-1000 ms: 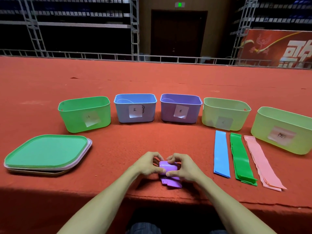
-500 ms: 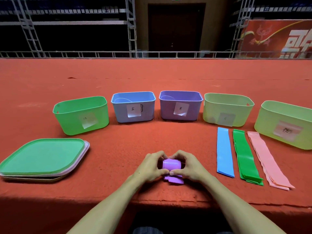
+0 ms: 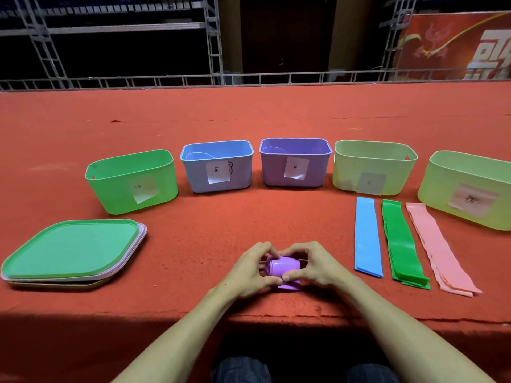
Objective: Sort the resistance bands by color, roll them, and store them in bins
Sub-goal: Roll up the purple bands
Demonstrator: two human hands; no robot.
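Observation:
A purple resistance band [image 3: 282,268] is rolled into a short cylinder near the table's front edge, with a short tail lying under it. My left hand [image 3: 249,269] and my right hand [image 3: 312,268] pinch the roll from either side with fingers and thumbs. To the right lie a blue band [image 3: 367,236], a green band [image 3: 401,241] and a pink band [image 3: 439,247], all flat. Behind them stands a row of labelled bins: green [image 3: 132,181], blue [image 3: 217,165], purple [image 3: 294,161] and two pale green ones [image 3: 373,167] [image 3: 470,189].
A stack of bin lids [image 3: 72,251], green one on top, lies at the front left. The red carpeted table [image 3: 249,114] stretches far back to a metal railing [image 3: 276,78]. The table's front edge runs just below my wrists.
The purple band has gone from a partly folded strip to an almost complete roll between my fingers. Its loose tail has grown shorter. Both hands stayed in the same spot.

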